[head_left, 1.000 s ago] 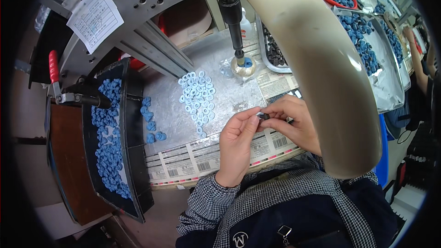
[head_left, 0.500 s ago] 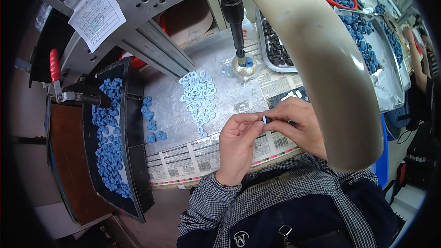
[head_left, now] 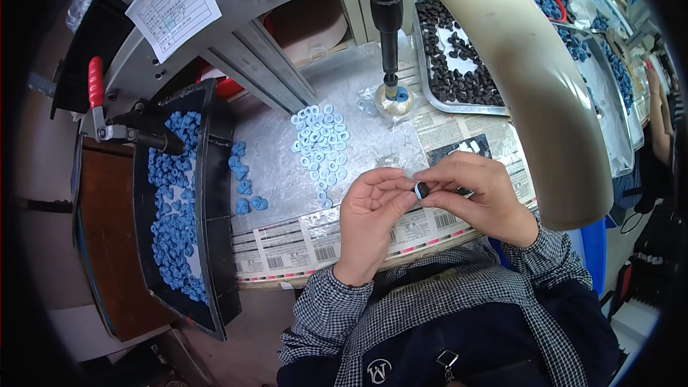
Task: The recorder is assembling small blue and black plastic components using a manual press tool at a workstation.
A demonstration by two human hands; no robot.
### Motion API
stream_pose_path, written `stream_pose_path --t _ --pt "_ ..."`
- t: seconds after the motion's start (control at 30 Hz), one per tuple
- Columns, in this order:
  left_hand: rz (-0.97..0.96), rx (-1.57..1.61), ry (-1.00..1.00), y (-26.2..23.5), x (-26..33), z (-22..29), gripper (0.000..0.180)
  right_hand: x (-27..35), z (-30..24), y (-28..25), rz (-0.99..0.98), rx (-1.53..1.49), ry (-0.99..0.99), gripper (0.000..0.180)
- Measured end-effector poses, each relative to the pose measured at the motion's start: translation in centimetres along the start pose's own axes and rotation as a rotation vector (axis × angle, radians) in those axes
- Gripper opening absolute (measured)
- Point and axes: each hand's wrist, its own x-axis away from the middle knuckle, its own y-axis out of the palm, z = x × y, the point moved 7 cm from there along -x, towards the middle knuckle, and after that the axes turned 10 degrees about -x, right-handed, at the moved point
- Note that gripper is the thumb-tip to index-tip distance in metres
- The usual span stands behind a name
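Both hands have shifted slightly rightward; the left hand (head_left: 373,208) and right hand (head_left: 476,197) pinch one small black ring with a pale blue rim (head_left: 421,190) between fingertips.

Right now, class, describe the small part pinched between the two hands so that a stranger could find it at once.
Start at the paper-covered workbench. Near its front edge, the left hand and right hand meet fingertip to fingertip. Between them sits a small black part with a pale ring, unlike the loose pale blue rings beyond.
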Motion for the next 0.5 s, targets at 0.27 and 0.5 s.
stream_pose_path --t 0.27,0.5 --pt "-0.021 -0.083 0.075 0.1 0.4 3.8 0.033 0.0 -0.1 -0.3 -0.047 0.12 0.019 0.029" --pt "0.555 -1.903 0.495 -10.8 -0.7 14.9 0.036 -0.2 -0.4 -2.5 0.041 0.152 0.082 0.028"
